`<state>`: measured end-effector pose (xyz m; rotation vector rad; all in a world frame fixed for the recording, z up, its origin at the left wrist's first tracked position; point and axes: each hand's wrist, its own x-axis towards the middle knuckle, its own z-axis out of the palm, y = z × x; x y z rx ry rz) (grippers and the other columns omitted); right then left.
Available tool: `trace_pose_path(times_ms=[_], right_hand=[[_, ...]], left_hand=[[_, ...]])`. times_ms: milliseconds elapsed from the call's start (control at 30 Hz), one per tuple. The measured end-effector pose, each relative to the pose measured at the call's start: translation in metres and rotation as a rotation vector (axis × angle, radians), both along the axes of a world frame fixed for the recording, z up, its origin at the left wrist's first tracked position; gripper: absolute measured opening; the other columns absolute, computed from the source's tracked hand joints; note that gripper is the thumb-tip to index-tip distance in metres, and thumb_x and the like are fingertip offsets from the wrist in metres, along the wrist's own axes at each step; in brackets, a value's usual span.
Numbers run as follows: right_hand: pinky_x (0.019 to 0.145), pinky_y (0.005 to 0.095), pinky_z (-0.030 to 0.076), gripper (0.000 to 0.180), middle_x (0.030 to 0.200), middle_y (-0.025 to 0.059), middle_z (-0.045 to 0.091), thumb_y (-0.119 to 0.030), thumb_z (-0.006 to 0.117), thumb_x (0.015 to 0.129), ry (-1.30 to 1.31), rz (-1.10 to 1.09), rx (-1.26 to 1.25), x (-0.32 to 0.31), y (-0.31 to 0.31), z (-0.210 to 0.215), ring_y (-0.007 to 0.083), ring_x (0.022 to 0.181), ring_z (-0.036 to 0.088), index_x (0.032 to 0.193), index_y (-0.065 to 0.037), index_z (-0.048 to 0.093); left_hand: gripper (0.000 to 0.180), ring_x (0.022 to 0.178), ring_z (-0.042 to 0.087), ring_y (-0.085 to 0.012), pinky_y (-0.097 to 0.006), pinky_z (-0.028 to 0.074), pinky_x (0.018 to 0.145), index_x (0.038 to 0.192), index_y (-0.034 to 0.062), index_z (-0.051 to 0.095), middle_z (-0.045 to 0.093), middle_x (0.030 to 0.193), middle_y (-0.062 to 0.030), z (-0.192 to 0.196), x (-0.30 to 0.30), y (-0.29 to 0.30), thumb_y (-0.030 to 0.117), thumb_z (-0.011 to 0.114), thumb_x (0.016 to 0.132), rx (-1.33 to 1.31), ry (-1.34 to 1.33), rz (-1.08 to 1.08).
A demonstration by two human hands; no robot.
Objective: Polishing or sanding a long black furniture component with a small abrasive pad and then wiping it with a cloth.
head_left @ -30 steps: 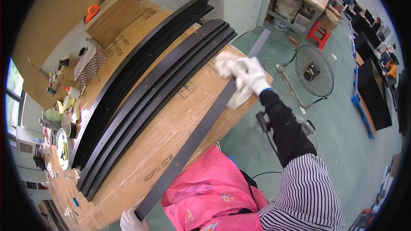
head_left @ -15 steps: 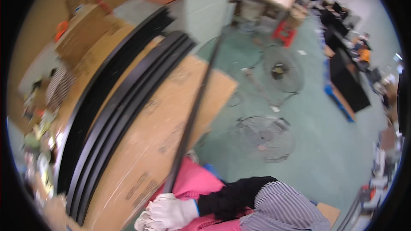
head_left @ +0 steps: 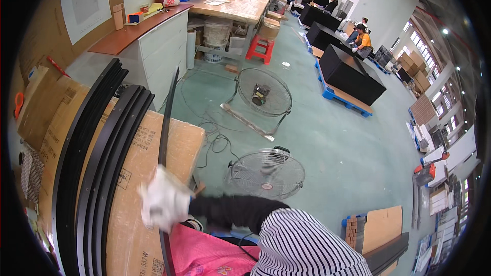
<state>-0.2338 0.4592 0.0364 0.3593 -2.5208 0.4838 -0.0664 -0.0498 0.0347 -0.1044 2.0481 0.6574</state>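
My right hand (head_left: 166, 200), in a white glove blurred by motion, is closed round a long thin black strip (head_left: 165, 128). The strip runs upright through the picture, beside a large cardboard carton (head_left: 124, 225); its lower end passes out of view near my pink apron (head_left: 202, 255). To the left, several long black profiles (head_left: 105, 168) lie side by side on the cardboard. My left hand is out of view.
Two round floor fans (head_left: 266, 174) stand on the green floor, their cables nearby. A white cabinet (head_left: 163, 46), a workbench (head_left: 232, 10) and a red stool (head_left: 260, 50) are beyond. Black boxes sit on blue pallets (head_left: 345, 99); a co-worker in orange (head_left: 364, 41) is among them.
My right hand has moved up and slightly left along with the black strip. The view has swung right, bringing the far room and co-workers into sight.
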Motion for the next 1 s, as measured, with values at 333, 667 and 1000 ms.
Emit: trace_pose_path(times_ms=[333, 667, 1000], right_hand=[[0.067, 0.0473, 0.03, 0.028, 0.055, 0.0032, 0.054, -0.042, 0.074, 0.051, -0.127, 0.22, -0.167, 0.07, -0.097, -0.015, 0.0296, 0.058, 0.057, 0.061, -0.019, 0.063], [0.068, 0.0482, 0.046, 0.042, 0.067, 0.0105, 0.066, -0.051, 0.076, 0.064, -0.057, 0.331, -0.266, 0.01, -0.058, -0.019, 0.0368, 0.069, 0.064, 0.069, -0.01, 0.071], [0.074, 0.0488, 0.033, 0.036, 0.063, 0.0082, 0.062, -0.054, 0.072, 0.067, -0.213, 0.148, -0.198, 0.024, -0.053, 0.013, 0.0332, 0.068, 0.062, 0.067, -0.018, 0.071]], left_hand=[[0.021, 0.066, 0.055, -0.0103, -0.031, 0.046, 0.058, 0.111, 0.0072, 0.064, 0.062, 0.076, -0.0015, -0.004, -0.023, 0.059, 0.025, 0.069, 0.102, 0.179, 0.046, 0.001], [0.02, 0.065, 0.055, -0.0105, -0.031, 0.046, 0.058, 0.11, 0.0073, 0.064, 0.062, 0.075, -0.0014, -0.004, -0.024, 0.071, 0.025, 0.068, 0.102, 0.214, 0.064, 0.013], [0.02, 0.064, 0.055, -0.0107, -0.031, 0.046, 0.057, 0.11, 0.0075, 0.063, 0.062, 0.075, -0.0013, -0.006, -0.024, 0.074, 0.026, 0.068, 0.102, 0.228, 0.064, 0.02]])
